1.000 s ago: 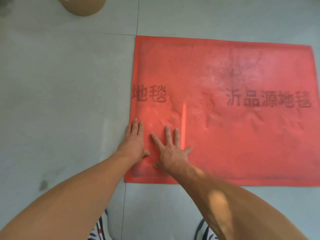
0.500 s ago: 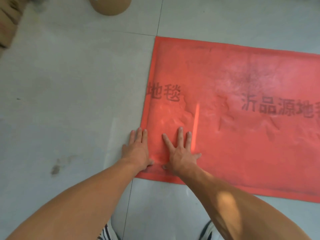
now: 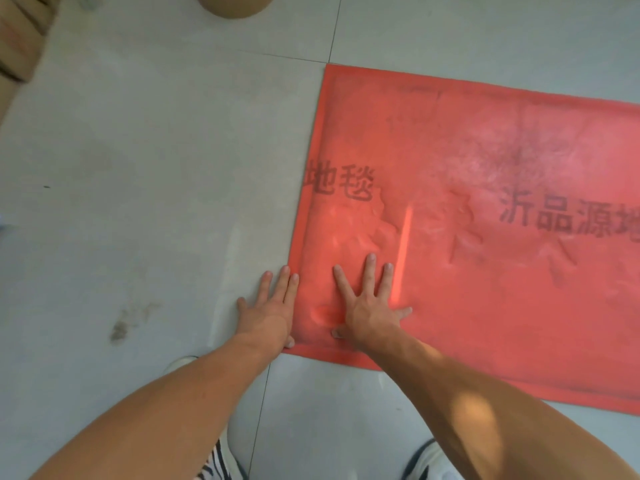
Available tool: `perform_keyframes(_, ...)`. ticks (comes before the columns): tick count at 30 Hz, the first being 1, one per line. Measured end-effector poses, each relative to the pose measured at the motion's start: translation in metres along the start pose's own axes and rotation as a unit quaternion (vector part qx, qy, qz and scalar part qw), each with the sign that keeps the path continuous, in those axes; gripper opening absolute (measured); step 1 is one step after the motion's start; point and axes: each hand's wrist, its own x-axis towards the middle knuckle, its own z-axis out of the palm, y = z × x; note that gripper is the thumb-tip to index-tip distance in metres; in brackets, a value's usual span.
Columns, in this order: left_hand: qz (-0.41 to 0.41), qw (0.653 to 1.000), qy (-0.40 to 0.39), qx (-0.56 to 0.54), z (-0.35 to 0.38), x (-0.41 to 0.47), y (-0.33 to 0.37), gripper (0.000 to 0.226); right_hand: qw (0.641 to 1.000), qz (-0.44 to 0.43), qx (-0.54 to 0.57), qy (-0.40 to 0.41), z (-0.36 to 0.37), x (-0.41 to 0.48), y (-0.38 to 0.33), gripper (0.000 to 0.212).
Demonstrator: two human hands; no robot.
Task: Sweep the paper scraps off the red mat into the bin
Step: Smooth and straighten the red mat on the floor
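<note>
A red mat [image 3: 485,161] with dark printed characters lies flat on the grey tiled floor. My right hand [image 3: 369,304] rests palm down with fingers spread on the mat's near left corner. My left hand [image 3: 273,310] lies flat beside it, straddling the mat's left edge, mostly on the floor. Neither hand holds anything. I see no paper scraps on the mat. The brown round bin [image 3: 235,3] shows only its bottom part at the top edge, far from both hands.
Stacked cardboard boxes [image 3: 17,39] stand at the top left corner. A dark smudge [image 3: 119,329] marks the floor left of my left arm. My shoes [image 3: 221,462] show at the bottom edge. Grey floor tiles surround the mat.
Both hands have slid left along the mat's near edge; the left hand has gone from on the mat to mostly on the floor. The view has shifted left.
</note>
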Motion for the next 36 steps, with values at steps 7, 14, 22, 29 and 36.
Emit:
perform_keyframes(7,0.004,1.0,0.013,0.012,-0.003,-0.002,0.007,0.12,1.0,-0.023,0.006,-0.019,-0.007,-0.002,0.007,0.13)
perform_keyframes(14,0.133,0.983,0.084,0.094,-0.008,0.002,0.016,0.104,0.995,-0.049,0.018,0.085,0.009,-0.017,0.034,0.109)
perform_keyframes(22,0.133,0.968,0.152,0.15,-0.017,0.001,0.038,0.101,0.988,0.069,0.104,0.086,0.031,-0.044,0.135,0.107)
perform_keyframes(29,0.185,0.971,0.093,0.123,-0.027,0.017,0.095,0.123,0.969,0.149,0.178,0.086,0.05,-0.053,0.189,0.11)
perform_keyframes(36,0.154,0.976,0.067,0.139,-0.022,0.016,0.11,0.123,0.968,0.159,0.18,0.078,0.052,-0.051,0.18,0.109)
